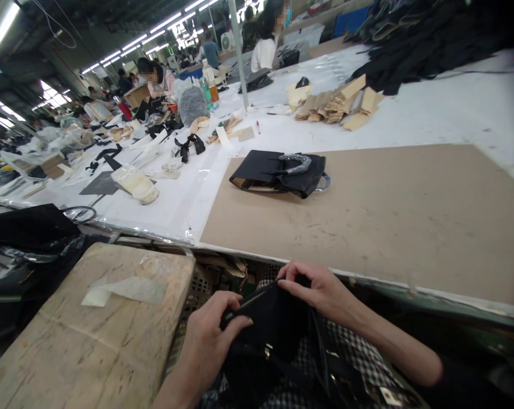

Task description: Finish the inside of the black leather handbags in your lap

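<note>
A black bag [278,321] with gold-coloured metal fittings rests on my lap, over checkered cloth. At its upper left edge, my left hand [212,329] grips the black material between thumb and fingers. My right hand [310,287] pinches the far corner of the same edge between thumb and fingertips. The lower part of the bag and its straps lie in shadow near my right forearm. On the table beyond my hands, another black bag [260,170] lies on its side with its handles wrapped in clear plastic.
A brown sheet [388,210] covers the near part of the white table [167,218]. At left stands a worn board [124,324] with a pale strip on it, beside more black bags [30,233]. Cardboard pieces [333,105] and black material [427,42] lie farther back. People work beyond.
</note>
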Demonstrator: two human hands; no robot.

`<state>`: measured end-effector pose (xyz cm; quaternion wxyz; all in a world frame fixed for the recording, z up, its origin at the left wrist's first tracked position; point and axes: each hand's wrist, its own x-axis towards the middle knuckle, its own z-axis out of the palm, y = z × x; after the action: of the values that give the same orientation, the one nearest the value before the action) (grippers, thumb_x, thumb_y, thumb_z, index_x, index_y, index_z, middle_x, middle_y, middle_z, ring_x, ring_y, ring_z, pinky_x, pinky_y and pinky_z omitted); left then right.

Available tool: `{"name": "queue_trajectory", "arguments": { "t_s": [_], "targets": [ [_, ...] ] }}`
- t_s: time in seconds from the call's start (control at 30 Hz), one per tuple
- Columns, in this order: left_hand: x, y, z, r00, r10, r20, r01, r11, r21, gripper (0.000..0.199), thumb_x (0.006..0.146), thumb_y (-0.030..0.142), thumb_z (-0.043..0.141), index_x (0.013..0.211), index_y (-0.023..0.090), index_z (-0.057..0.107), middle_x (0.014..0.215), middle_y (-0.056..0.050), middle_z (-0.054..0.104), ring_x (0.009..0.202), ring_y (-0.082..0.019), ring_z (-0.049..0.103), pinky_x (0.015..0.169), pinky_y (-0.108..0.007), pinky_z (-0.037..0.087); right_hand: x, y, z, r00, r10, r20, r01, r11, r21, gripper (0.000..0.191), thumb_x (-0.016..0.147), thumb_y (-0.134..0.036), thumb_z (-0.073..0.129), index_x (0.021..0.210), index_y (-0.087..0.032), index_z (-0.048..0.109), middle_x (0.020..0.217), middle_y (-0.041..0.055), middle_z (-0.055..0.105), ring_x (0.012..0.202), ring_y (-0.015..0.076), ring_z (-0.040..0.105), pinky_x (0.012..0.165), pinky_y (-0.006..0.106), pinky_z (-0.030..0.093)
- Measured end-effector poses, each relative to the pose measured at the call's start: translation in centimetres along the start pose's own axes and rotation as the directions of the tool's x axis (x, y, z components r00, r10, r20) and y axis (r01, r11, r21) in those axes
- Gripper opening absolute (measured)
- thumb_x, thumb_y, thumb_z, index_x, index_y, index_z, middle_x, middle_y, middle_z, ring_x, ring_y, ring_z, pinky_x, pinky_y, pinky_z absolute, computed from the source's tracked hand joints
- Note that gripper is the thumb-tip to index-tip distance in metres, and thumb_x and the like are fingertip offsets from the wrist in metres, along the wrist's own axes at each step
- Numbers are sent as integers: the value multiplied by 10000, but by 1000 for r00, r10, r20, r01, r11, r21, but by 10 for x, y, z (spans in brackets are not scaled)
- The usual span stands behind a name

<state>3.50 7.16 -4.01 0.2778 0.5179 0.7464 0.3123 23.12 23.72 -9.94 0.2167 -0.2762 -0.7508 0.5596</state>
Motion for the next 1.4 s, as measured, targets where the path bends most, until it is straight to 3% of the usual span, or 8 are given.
{"name": "queue_trajectory", "arguments": {
  "t_s": [0.27,0.63,0.8,0.9,1.03,1.2,1.27,1.4],
  "targets": [
    [-2,4,4,998,59,-21,-59,998,-10,165,906,231,597,744,203,592,970,-37,685,922,-190,641,833,-271,453,-3,1,-2,1000,-4,-13,4,1000,25,258,892,-357,628,715,-201,526,952,28,698,869,187,628,793,301,444],
    [6,-6,18,988,-119,-102,97,975,-198,264,847,270,660,642,174,525,809,-16,660,776,-158,606,746,-260,437,-10,0,-7,999,1,-41,0,999,32,254,893,-353,622,714,-196,534,941,37,695,864,190,626,797,312,443],
    [15,-18,16,958,-278,72,279,839,-467,305,748,240,757,732,190,456,756,27,615,710,-120,558,679,-221,427,-11,0,-4,1000,-2,-32,3,999,36,249,880,-333,634,704,-195,525,915,30,690,842,177,625,782,297,446],
    [20,-17,10,938,-250,241,333,847,-415,202,807,258,699,960,181,591,759,28,604,706,-120,567,651,-210,416,-9,0,-2,999,6,-43,-6,1000,3,223,866,-319,644,735,-201,508,873,16,682,797,166,615,747,285,452],
    [24,-3,0,934,-47,354,41,999,25,208,960,280,481,951,200,672,901,-18,679,846,-164,622,743,-246,425,-4,-2,-3,999,-41,15,42,988,-146,83,849,-237,635,920,-202,612,884,12,687,804,170,616,738,279,451],
    [29,12,2,932,38,360,-250,786,565,292,1002,331,412,872,212,645,825,-27,681,774,-212,659,658,-285,397,0,-3,-5,977,-158,144,185,963,-198,147,896,-203,567,954,-200,702,906,29,708,855,171,635,794,277,451],
    [33,17,11,924,90,371,-311,742,594,261,1003,327,416,918,231,643,848,-20,678,766,-210,657,647,-286,393,0,-2,-4,978,-153,140,182,957,-225,134,901,-224,575,937,-189,700,882,32,698,836,171,626,776,277,447],
    [42,26,30,904,218,367,-385,788,481,207,988,250,439,923,224,634,841,-2,672,761,-173,638,666,-268,387,-5,-3,-2,979,-150,135,182,948,-260,122,917,-242,574,919,-185,683,876,28,681,833,168,607,768,275,434]
  ]
}}
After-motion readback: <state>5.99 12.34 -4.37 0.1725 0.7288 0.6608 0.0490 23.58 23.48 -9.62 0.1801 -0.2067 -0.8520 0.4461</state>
